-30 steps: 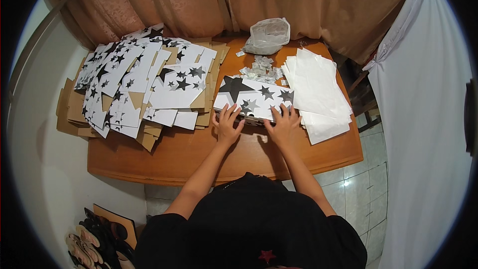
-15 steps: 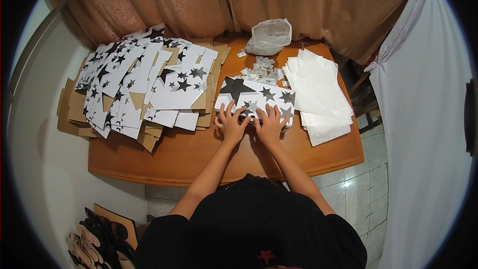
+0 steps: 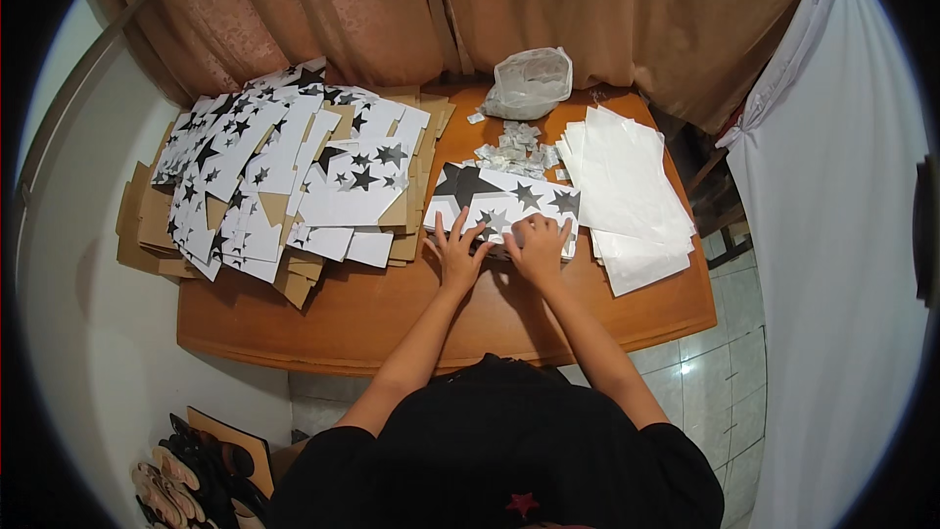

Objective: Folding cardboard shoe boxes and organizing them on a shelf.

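Note:
A white box with black and grey stars (image 3: 504, 198) lies closed at the near middle of the wooden table. My left hand (image 3: 456, 255) rests on its near left part, fingers spread over the top and front edge. On the near right part sits my right hand (image 3: 538, 250), its fingers bent and partly apart over the front edge. Neither hand wraps round anything that I can see. The front face of the box is mostly hidden by both hands.
Left is a large overlapping heap of flat star-printed cardboard pieces (image 3: 338, 198). White paper sheets (image 3: 636, 201) lie to the right. Small pale packets (image 3: 514, 149) are scattered behind the box, before an open translucent bag (image 3: 529, 86). Brown curtains (image 3: 362, 10) hang behind the table (image 3: 392, 318).
My right hand's fingers have gone from spread to more bent over the box's near right part. My left hand stays nearly in place. The whole view has shifted slightly.

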Demonstrator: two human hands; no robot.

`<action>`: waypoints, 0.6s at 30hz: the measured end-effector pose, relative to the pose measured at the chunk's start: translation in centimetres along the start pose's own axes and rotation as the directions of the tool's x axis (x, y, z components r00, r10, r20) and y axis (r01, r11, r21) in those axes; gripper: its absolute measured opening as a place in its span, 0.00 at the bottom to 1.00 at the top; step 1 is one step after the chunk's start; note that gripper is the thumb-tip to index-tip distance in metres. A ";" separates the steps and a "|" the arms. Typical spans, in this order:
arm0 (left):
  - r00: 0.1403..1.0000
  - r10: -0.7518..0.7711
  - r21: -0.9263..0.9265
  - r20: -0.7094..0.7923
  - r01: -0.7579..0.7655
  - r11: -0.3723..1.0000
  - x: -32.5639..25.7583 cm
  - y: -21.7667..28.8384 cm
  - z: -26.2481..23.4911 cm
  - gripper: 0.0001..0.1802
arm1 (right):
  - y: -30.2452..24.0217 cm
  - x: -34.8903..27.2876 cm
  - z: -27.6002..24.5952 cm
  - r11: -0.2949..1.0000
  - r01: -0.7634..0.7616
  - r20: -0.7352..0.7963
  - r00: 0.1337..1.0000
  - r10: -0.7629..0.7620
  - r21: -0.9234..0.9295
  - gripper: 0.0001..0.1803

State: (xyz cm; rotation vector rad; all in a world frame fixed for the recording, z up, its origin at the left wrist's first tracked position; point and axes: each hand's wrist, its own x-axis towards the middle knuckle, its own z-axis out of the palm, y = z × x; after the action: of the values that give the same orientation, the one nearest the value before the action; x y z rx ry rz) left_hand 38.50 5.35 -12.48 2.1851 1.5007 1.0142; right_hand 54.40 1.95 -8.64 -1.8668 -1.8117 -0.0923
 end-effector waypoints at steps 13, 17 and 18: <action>0.905 -0.425 -0.193 -0.009 0.416 0.889 -7.4 3.9 0.7 0.38 | 6.9 4.2 -4.7 0.984 -0.150 0.342 0.923 0.175 -0.097 0.28; 0.715 -0.675 -0.127 0.184 0.698 0.705 -9.5 5.2 0.3 0.39 | 7.6 1.7 -5.4 0.890 -0.331 0.656 0.753 0.050 0.312 0.23; 0.698 -0.680 -0.218 0.222 0.716 0.663 -10.1 5.3 0.0 0.44 | 7.5 0.9 -5.5 0.889 -0.331 0.698 0.716 0.019 0.316 0.23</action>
State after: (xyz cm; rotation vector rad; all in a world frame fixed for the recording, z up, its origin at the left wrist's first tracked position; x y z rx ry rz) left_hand 40.09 -5.92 -13.10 1.2344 1.7758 0.7371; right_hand 63.24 0.81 -5.98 -1.8511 -1.8461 1.1246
